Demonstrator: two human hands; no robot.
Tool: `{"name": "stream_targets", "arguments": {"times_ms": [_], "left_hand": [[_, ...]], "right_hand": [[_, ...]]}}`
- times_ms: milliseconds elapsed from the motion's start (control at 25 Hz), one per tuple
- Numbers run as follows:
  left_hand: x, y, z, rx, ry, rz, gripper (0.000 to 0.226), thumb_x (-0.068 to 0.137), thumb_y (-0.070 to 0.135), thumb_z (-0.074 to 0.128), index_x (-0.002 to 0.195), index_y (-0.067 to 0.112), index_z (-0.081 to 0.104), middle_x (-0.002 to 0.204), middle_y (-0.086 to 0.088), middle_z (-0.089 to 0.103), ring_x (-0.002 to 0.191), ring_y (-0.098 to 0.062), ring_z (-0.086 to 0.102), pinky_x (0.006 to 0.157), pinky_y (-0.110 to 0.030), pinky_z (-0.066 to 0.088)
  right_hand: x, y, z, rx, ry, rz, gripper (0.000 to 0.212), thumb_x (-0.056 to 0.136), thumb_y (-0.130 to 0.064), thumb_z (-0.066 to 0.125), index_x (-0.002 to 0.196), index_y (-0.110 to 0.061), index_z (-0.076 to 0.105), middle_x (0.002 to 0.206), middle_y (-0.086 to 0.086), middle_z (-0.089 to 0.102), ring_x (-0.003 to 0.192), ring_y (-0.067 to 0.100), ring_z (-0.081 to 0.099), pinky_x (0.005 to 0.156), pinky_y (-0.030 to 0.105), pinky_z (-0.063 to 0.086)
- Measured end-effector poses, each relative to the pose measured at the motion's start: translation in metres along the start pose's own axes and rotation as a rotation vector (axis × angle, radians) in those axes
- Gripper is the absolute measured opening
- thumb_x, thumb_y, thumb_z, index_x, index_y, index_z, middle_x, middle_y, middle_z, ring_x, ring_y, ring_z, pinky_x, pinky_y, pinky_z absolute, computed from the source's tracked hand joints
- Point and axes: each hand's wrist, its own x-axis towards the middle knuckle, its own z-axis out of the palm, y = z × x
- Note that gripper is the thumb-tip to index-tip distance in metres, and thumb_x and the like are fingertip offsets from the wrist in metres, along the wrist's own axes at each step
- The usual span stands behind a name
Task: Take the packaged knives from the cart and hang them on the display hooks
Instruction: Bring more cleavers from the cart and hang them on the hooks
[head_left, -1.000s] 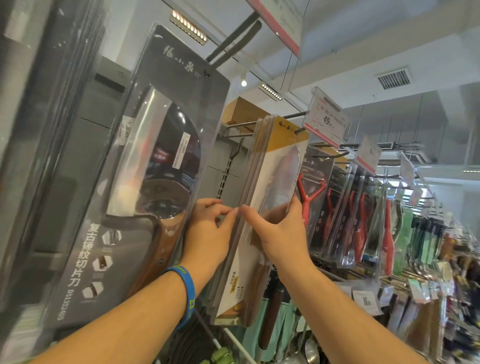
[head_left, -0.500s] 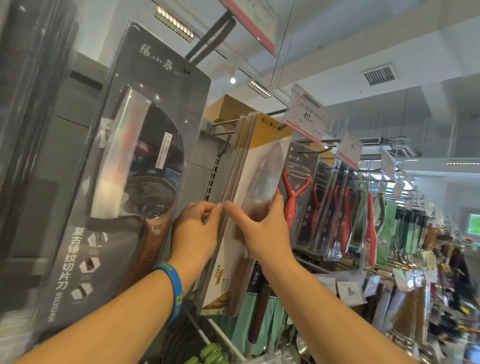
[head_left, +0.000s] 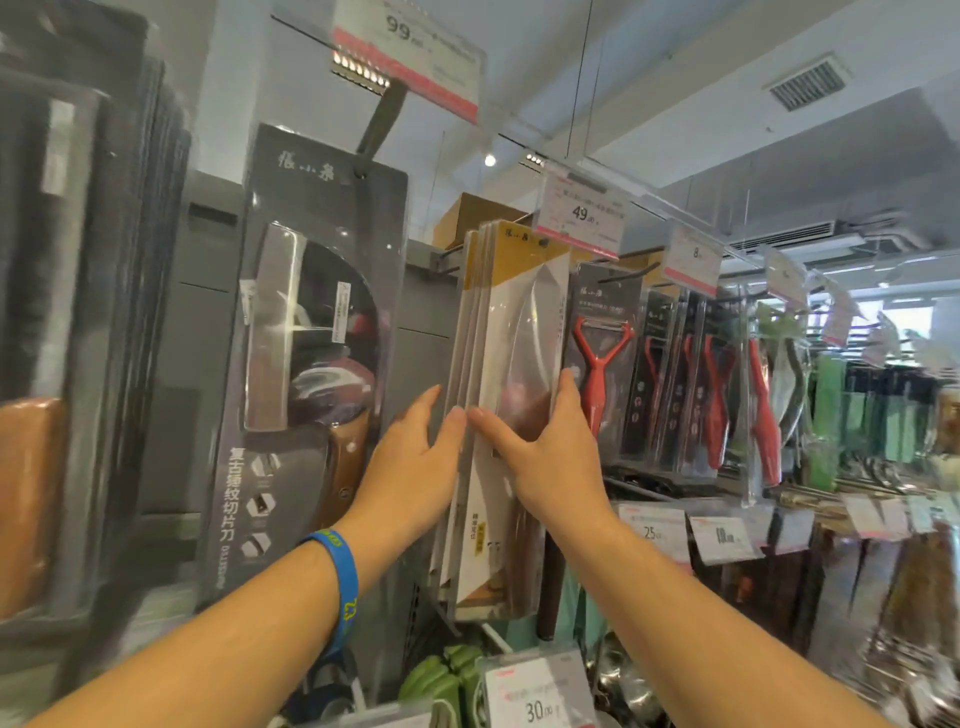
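Note:
A stack of white-and-yellow packaged knives (head_left: 511, 332) hangs on a display hook (head_left: 447, 257) under the 49 price tag (head_left: 579, 215). My right hand (head_left: 545, 447) lies across the front pack, thumb on its left edge and fingers reaching its right edge. My left hand (head_left: 415, 462), with a blue wristband, has straight fingers against the left side of the stack. A large dark cleaver pack (head_left: 306, 364) hangs to the left on its own hook.
Red peelers in packs (head_left: 600, 374) hang right of the knives, with more utensils farther right. Price tags (head_left: 535, 691) stick out from lower hooks. Dark packages (head_left: 62, 312) fill the left edge. The cart is out of view.
The camera has tilted down and right. My left hand's curled fingers have straightened against the stack's side. The right hand stays on the front pack.

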Motion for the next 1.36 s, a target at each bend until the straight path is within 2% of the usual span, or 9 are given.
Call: {"name": "stream_targets", "arguments": {"times_ms": [240, 400, 520, 600, 680, 800, 960, 1080, 1360], "left_hand": [[-0.035, 0.007, 0.009, -0.020, -0.016, -0.047, 0.052, 0.098, 0.045, 0.051, 0.148, 0.037, 0.039, 0.148, 0.011, 0.046, 0.130, -0.008, 0.047, 0.111, -0.033, 0.038], [-0.049, 0.024, 0.009, -0.177, 0.029, -0.143, 0.043, 0.097, 0.027, 0.060, 0.139, 0.030, 0.052, 0.137, 0.011, 0.056, 0.126, -0.007, 0.053, 0.110, -0.037, 0.043], [-0.071, 0.033, -0.002, -0.218, 0.129, -0.153, 0.035, 0.098, 0.017, 0.059, 0.131, 0.027, 0.057, 0.129, 0.007, 0.060, 0.116, -0.002, 0.057, 0.109, -0.036, 0.044], [-0.096, 0.031, -0.028, -0.190, 0.240, -0.116, 0.024, 0.098, 0.012, 0.058, 0.116, 0.027, 0.062, 0.112, 0.006, 0.068, 0.096, 0.000, 0.063, 0.093, -0.031, 0.052], [-0.130, 0.027, -0.068, -0.089, 0.345, -0.100, 0.019, 0.097, 0.009, 0.057, 0.105, 0.025, 0.064, 0.099, 0.001, 0.071, 0.080, -0.003, 0.063, 0.070, -0.019, 0.048], [-0.192, 0.023, -0.136, 0.049, 0.450, -0.166, 0.015, 0.098, 0.004, 0.053, 0.103, 0.014, 0.063, 0.082, -0.004, 0.068, 0.058, 0.005, 0.057, 0.052, -0.008, 0.039], [-0.263, 0.025, -0.226, 0.150, 0.622, -0.334, 0.013, 0.099, 0.010, 0.054, 0.101, 0.008, 0.066, 0.075, -0.005, 0.065, 0.054, 0.000, 0.053, 0.053, -0.015, 0.039], [-0.305, 0.024, -0.275, 0.174, 0.699, -0.453, 0.016, 0.099, 0.013, 0.056, 0.101, 0.004, 0.068, 0.070, -0.002, 0.065, 0.048, -0.001, 0.049, 0.045, -0.011, 0.035], [-0.402, -0.043, -0.353, 0.189, 0.581, -0.587, 0.019, 0.100, 0.019, 0.053, 0.099, 0.014, 0.071, 0.076, 0.002, 0.070, 0.056, -0.008, 0.055, 0.050, -0.013, 0.041]], "right_hand": [[-0.018, 0.013, -0.013, 0.021, -0.051, 0.022, 0.098, 0.089, -0.048, 0.075, 0.163, -0.023, 0.017, 0.157, 0.001, 0.044, 0.143, 0.020, 0.043, 0.117, 0.044, 0.039], [-0.020, 0.008, -0.025, 0.090, -0.074, -0.014, 0.064, 0.094, -0.040, 0.070, 0.150, -0.029, 0.041, 0.137, -0.014, 0.053, 0.129, 0.010, 0.053, 0.106, 0.032, 0.045], [-0.035, 0.003, -0.018, 0.168, -0.055, -0.044, 0.051, 0.095, -0.033, 0.071, 0.141, -0.022, 0.054, 0.124, -0.010, 0.062, 0.110, 0.002, 0.061, 0.097, 0.020, 0.046], [-0.058, -0.003, 0.000, 0.280, -0.140, -0.039, 0.027, 0.095, -0.030, 0.071, 0.121, -0.024, 0.065, 0.100, -0.013, 0.070, 0.084, -0.008, 0.065, 0.081, 0.015, 0.049], [-0.087, -0.017, 0.026, 0.420, -0.301, -0.009, 0.003, 0.097, -0.028, 0.068, 0.096, -0.027, 0.070, 0.081, -0.008, 0.074, 0.066, 0.000, 0.068, 0.064, 0.024, 0.053], [-0.126, -0.051, 0.064, 0.585, -0.468, 0.007, 0.017, 0.100, -0.028, 0.063, 0.086, -0.024, 0.072, 0.072, -0.007, 0.075, 0.046, 0.008, 0.063, 0.045, 0.015, 0.044], [-0.185, -0.109, 0.113, 0.745, -0.683, 0.025, 0.025, 0.102, -0.029, 0.059, 0.084, -0.021, 0.073, 0.069, -0.004, 0.074, 0.039, 0.010, 0.056, 0.045, 0.013, 0.042], [-0.234, -0.135, 0.141, 0.812, -0.812, 0.044, 0.022, 0.101, -0.026, 0.060, 0.085, -0.018, 0.073, 0.070, -0.002, 0.073, 0.040, 0.011, 0.054, 0.046, 0.014, 0.042], [-0.343, -0.116, 0.187, 0.720, -0.778, 0.240, 0.023, 0.101, -0.026, 0.059, 0.091, -0.036, 0.077, 0.082, -0.004, 0.076, 0.050, 0.010, 0.060, 0.046, 0.011, 0.040]]}}
